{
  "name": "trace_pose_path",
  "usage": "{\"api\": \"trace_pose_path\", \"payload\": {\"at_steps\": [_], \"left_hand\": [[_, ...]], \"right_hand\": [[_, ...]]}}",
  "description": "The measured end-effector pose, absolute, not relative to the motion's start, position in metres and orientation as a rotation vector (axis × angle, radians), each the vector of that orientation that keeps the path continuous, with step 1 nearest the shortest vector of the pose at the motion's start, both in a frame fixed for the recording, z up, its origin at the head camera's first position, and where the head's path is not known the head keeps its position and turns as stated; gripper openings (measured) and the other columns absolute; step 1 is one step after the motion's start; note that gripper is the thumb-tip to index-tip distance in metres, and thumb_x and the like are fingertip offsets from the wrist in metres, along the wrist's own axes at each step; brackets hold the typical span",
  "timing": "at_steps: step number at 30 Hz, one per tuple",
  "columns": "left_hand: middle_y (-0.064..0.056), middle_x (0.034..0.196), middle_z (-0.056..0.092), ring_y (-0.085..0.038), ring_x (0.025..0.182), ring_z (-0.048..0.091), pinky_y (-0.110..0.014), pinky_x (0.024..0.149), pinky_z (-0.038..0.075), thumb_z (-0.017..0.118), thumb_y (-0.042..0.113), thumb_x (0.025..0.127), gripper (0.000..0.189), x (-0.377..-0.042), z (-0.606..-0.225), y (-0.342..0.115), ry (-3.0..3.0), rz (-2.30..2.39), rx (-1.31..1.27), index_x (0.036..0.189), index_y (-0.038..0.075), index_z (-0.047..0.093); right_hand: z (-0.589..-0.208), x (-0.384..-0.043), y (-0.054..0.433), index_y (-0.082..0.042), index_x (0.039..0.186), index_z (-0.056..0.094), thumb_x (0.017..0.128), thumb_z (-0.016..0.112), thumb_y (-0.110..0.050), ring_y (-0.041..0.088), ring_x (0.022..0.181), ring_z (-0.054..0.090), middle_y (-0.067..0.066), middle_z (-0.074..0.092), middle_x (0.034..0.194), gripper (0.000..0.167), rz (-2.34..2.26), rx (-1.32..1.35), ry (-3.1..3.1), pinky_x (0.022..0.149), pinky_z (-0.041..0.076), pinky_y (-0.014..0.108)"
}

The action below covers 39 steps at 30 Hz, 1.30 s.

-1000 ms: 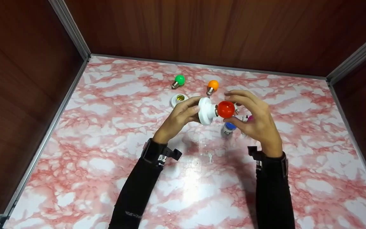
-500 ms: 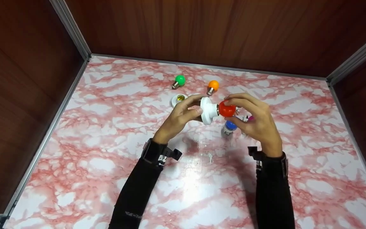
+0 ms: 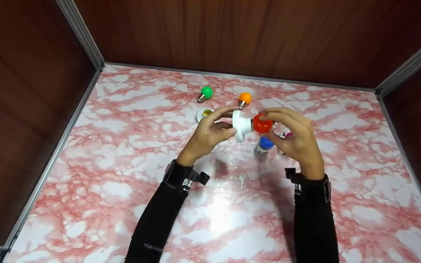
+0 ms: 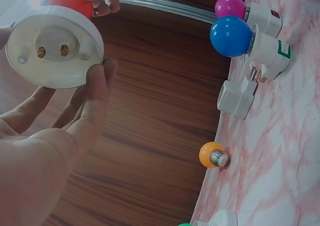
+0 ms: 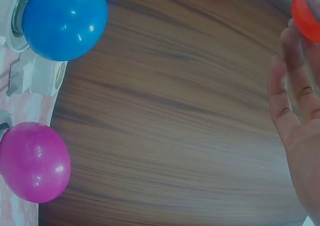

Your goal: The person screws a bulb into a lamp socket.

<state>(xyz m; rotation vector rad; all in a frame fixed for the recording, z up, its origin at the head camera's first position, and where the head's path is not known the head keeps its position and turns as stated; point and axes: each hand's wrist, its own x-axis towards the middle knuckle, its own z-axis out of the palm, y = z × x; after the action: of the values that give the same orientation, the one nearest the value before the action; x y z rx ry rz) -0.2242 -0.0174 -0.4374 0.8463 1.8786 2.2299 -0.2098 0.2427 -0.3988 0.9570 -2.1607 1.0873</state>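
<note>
Held above the table, a white round lamp holder (image 3: 241, 126) lies on its side with its mouth facing right. My left hand (image 3: 207, 134) grips it by the flange, thumb in front and fingers behind. Its underside, with two brass screws, shows in the left wrist view. A red light bulb (image 3: 262, 123) stands in the holder's mouth, a sliver of its metal base still visible. My right hand (image 3: 299, 137) pinches the bulb between thumb and fingertips. In the right wrist view only part of the red bulb shows at the upper right corner.
Behind the hands lie a green bulb (image 3: 207, 92), an orange bulb (image 3: 245, 98) and a second white lamp holder (image 3: 200, 116), partly hidden. A blue bulb (image 4: 231, 36) and a magenta bulb (image 4: 230, 7) sit in white plug adapters, near another bulbless adapter (image 4: 233, 96).
My right fingers, spread around the red bulb one second ago, have closed onto it. The holder and bulb have shifted slightly right and away from me. The left thumb has slid along the flange.
</note>
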Motion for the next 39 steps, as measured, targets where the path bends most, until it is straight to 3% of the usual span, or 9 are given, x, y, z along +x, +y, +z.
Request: {"api": "trace_pose_path", "payload": {"at_steps": [7, 14, 22, 31, 39], "left_hand": [[-0.024, 0.143, 0.058, -0.021, 0.104, 0.073, -0.027, 0.091, 0.061, 0.072, 0.004, 0.095, 0.062, -0.223, -0.437, -0.017, 1.843, 2.236, 0.838, 0.153, -0.002, 0.049], [-0.019, 0.143, 0.055, -0.024, 0.108, 0.074, -0.030, 0.092, 0.062, 0.069, 0.011, 0.097, 0.063, -0.221, -0.437, -0.015, 1.887, 2.221, 0.835, 0.155, 0.003, 0.046], [-0.016, 0.139, 0.064, -0.026, 0.120, 0.069, -0.039, 0.104, 0.062, 0.077, 0.015, 0.093, 0.054, -0.222, -0.440, -0.014, 2.187, 2.092, 0.865, 0.142, 0.003, 0.057], [-0.010, 0.137, 0.069, -0.022, 0.127, 0.065, -0.041, 0.102, 0.061, 0.085, 0.023, 0.087, 0.056, -0.226, -0.448, -0.015, 2.425, 1.914, 0.877, 0.136, 0.007, 0.062], [-0.010, 0.130, 0.070, -0.028, 0.122, 0.066, -0.053, 0.106, 0.057, 0.090, 0.026, 0.083, 0.054, -0.236, -0.468, -0.014, 2.533, 1.713, 0.802, 0.126, 0.008, 0.063]], "right_hand": [[-0.401, -0.210, 0.243, -0.005, 0.111, 0.080, 0.077, 0.088, 0.010, 0.021, 0.112, 0.076, 0.016, 0.081, 0.115, 0.039, 1.046, 0.924, -2.170, 0.106, 0.055, 0.015], [-0.400, -0.211, 0.240, -0.008, 0.122, 0.079, 0.081, 0.087, 0.004, 0.014, 0.108, 0.076, 0.014, 0.081, 0.116, 0.043, 1.065, 0.927, -2.159, 0.102, 0.057, 0.014], [-0.401, -0.213, 0.240, -0.001, 0.121, 0.077, 0.082, 0.087, 0.003, 0.024, 0.090, 0.073, 0.018, 0.080, 0.109, 0.041, 1.066, 0.835, -2.125, 0.091, 0.057, 0.012], [-0.403, -0.217, 0.240, -0.003, 0.121, 0.077, 0.087, 0.085, -0.001, 0.028, 0.090, 0.075, 0.016, 0.081, 0.108, 0.035, 1.063, 0.793, -2.184, 0.089, 0.057, 0.012], [-0.409, -0.228, 0.259, -0.003, 0.116, 0.078, 0.092, 0.082, -0.007, 0.029, 0.088, 0.077, 0.015, 0.081, 0.110, 0.025, 1.043, 0.620, -2.303, 0.083, 0.055, 0.009]]}}
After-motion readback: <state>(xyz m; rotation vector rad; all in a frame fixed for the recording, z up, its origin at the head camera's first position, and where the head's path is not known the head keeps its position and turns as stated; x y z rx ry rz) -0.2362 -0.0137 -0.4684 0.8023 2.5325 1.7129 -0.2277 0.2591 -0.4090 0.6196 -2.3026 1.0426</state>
